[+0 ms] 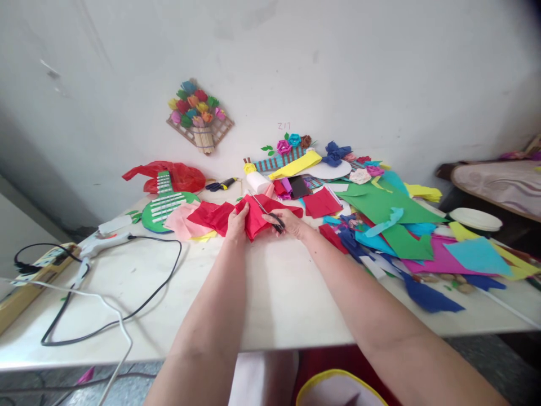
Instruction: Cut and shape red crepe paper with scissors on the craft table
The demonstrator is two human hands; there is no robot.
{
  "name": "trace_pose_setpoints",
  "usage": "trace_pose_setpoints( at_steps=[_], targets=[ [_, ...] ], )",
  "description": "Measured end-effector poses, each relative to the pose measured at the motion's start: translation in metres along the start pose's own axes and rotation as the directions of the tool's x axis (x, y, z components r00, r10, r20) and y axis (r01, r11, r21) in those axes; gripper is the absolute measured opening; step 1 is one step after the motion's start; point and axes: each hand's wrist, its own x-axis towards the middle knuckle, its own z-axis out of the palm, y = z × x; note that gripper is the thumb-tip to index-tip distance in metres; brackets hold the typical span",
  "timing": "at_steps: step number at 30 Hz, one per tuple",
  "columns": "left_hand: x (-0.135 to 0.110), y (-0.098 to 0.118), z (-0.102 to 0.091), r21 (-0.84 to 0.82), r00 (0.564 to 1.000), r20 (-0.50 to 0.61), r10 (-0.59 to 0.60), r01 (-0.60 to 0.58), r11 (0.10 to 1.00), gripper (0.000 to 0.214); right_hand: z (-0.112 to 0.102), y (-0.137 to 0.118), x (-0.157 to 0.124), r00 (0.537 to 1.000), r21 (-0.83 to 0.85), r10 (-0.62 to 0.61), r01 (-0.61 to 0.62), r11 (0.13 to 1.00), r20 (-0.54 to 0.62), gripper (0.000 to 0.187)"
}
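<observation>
My left hand [237,224] is closed on a folded piece of red crepe paper [253,221] at the middle of the white table [270,293]. My right hand [288,221] grips a pair of scissors [267,213] whose blades point up and left across the red paper. More red sheets [211,216] and a pink sheet [181,221] lie just left of my left hand.
Green [382,203], magenta [439,258], cyan, yellow and blue paper sheets cover the right half. At left lie a white glue gun [103,242], black and white cables [127,307] and a power strip [46,259]. A green paper guitar [164,206], red bag and paper flowers sit at the back.
</observation>
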Motion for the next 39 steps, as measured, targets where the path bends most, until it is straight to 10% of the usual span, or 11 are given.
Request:
trace_pose_setpoints(
  at_steps=[39],
  targets=[
    [0.0010, 0.0027, -0.0017, -0.001, 1.000, -0.022, 0.007, -0.008, 1.000, 0.026, 0.0030, 0.0018, 0.0024, 1.000, 0.073, -0.011, 0.012, 0.997, -0.004, 0.032]
  ],
)
